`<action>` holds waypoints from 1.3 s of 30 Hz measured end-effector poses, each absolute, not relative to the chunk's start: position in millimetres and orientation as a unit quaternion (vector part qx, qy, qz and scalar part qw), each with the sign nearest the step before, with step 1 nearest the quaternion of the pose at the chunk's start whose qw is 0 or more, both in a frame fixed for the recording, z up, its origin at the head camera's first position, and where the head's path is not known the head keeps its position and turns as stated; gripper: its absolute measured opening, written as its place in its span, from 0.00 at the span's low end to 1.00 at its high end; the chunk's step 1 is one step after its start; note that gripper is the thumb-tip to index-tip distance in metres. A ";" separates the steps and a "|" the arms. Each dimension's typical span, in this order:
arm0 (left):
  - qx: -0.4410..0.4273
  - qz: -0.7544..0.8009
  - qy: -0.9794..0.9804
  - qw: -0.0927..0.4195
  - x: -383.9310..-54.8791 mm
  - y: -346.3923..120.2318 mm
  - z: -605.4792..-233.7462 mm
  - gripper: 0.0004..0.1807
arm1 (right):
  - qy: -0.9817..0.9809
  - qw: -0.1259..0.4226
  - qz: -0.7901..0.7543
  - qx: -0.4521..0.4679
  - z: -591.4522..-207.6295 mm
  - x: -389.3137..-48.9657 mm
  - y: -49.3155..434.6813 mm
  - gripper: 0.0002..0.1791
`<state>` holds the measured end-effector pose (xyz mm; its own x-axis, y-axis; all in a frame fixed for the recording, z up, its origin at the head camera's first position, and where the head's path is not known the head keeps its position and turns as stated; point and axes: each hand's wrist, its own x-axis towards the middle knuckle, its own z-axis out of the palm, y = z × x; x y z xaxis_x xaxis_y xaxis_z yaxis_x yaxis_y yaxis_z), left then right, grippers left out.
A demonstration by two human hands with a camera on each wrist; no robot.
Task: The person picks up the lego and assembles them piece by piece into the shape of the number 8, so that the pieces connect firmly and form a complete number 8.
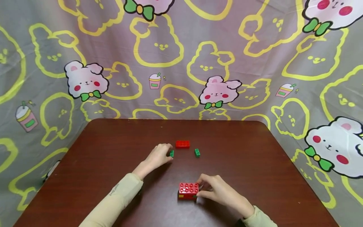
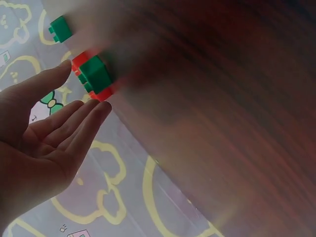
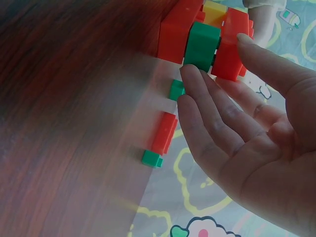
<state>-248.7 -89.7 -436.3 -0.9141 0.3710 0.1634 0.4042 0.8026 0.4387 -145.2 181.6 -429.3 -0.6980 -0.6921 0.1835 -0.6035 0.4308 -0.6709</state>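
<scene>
In the head view, a stack of toy bricks (image 1: pixel 188 188) stands on the table: red on top, yellow and green in the middle, red below. My right hand (image 1: pixel 219 190) holds the stack's right end, its thumb on the upper red brick (image 3: pixel 231 47) and a fingertip at the green middle brick (image 3: pixel 202 45). Farther back, my left hand (image 1: pixel 157 156) reaches around a small green brick (image 1: pixel 171 153). Thumb and fingers stand apart on either side of this green brick (image 2: pixel 96 75) in the left wrist view, with a visible gap.
Behind the left hand lies a loose red brick (image 1: pixel 182 144). Another small green brick (image 1: pixel 197 153) sits to its right. The brown table (image 1: pixel 241 151) ends at a patterned curtain (image 1: pixel 175 72) on the far side and both flanks.
</scene>
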 end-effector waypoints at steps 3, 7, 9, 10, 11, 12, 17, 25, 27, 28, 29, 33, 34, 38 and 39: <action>-0.205 -0.227 -0.951 0.037 -252.0 -89.8 -440.4 0.20 | 0.847 0.065 -0.367 -0.378 -428.7 -144.9 181.1 0.11; -0.207 -0.222 -0.952 0.036 -255.2 -89.7 -442.9 0.20 | 0.848 0.065 -0.366 -0.378 -427.7 -144.2 180.5 0.11; -0.209 -0.219 -0.953 0.036 -256.4 -89.6 -443.3 0.21 | 0.848 0.066 -0.367 -0.376 -427.1 -143.5 179.9 0.11; -0.210 -0.217 -0.953 0.036 -257.0 -89.5 -443.7 0.21 | 0.848 0.067 -0.369 -0.375 -427.0 -143.2 179.6 0.11; -0.212 -0.215 -0.953 0.037 -257.6 -89.4 -444.2 0.21 | 0.849 0.068 -0.370 -0.372 -427.1 -142.8 179.4 0.11; -0.215 -0.211 -0.953 0.037 -258.4 -89.4 -444.7 0.20 | 0.849 0.070 -0.372 -0.368 -427.1 -142.5 179.0 0.11; -0.217 -0.199 -0.955 0.032 -261.5 -89.7 -446.3 0.16 | 0.854 0.077 -0.375 -0.351 -427.2 -140.9 175.9 0.11; -0.208 -0.200 -0.957 0.022 -261.3 -89.4 -445.5 0.11 | 0.852 0.067 -0.372 -0.362 -424.5 -140.5 174.2 0.11; -0.209 -0.199 -0.957 0.024 -260.9 -89.7 -445.3 0.10 | 0.851 0.065 -0.372 -0.365 -424.3 -140.5 174.2 0.11; -0.210 -0.199 -0.957 0.027 -260.9 -89.9 -445.5 0.10 | 0.851 0.065 -0.373 -0.365 -424.2 -140.4 174.2 0.11; -0.211 -0.198 -0.957 0.028 -260.7 -90.0 -445.4 0.10 | 0.850 0.065 -0.373 -0.366 -424.0 -140.4 174.2 0.11; -0.211 -0.200 -0.957 0.026 -260.6 -90.4 -444.8 0.11 | 0.849 0.063 -0.374 -0.367 -424.3 -140.9 174.1 0.10; -0.210 -0.201 -0.956 0.026 -260.6 -90.4 -444.8 0.11 | 0.849 0.062 -0.374 -0.368 -424.4 -141.0 174.1 0.10; -0.210 -0.202 -0.956 0.023 -260.2 -90.9 -445.0 0.13 | 0.848 0.058 -0.374 -0.372 -425.4 -141.4 174.2 0.10; -0.210 -0.201 -0.956 0.024 -260.1 -91.1 -445.2 0.13 | 0.848 0.058 -0.373 -0.372 -425.7 -141.5 174.4 0.10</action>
